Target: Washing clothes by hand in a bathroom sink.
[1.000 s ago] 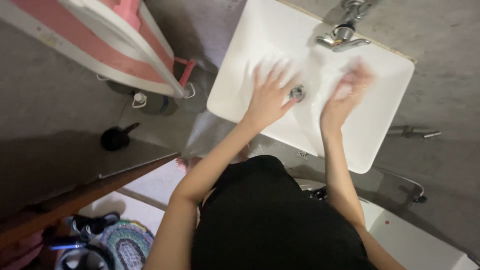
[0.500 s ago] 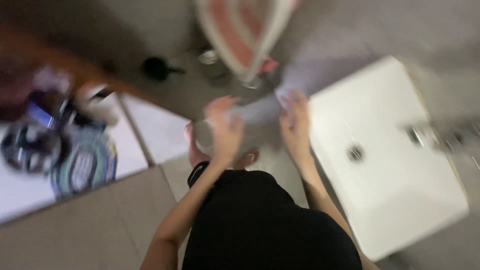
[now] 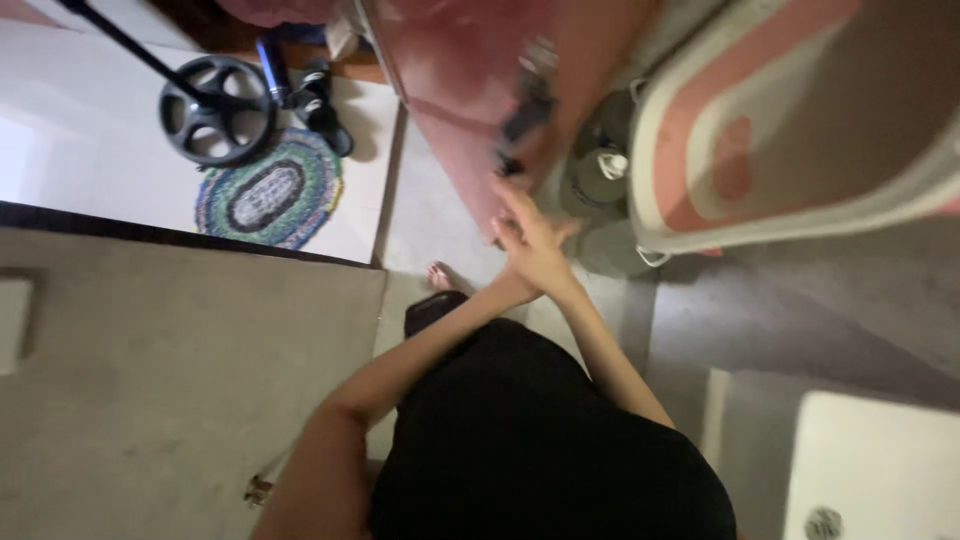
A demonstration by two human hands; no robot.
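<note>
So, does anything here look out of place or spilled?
Nothing looks spilled. The left hand and right hand overlap, holding nothing. A pink and white tub leans tilted above a jug, probably stored so.

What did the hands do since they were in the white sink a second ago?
Both hands left the white sink and came together in front of the person, away from the basin, now near the pink and white tub and the grey bottle. The view swung too, so the sink sits at the lower right corner. They held nothing before and hold nothing now. The round rug and the tub look unmoved.
</note>
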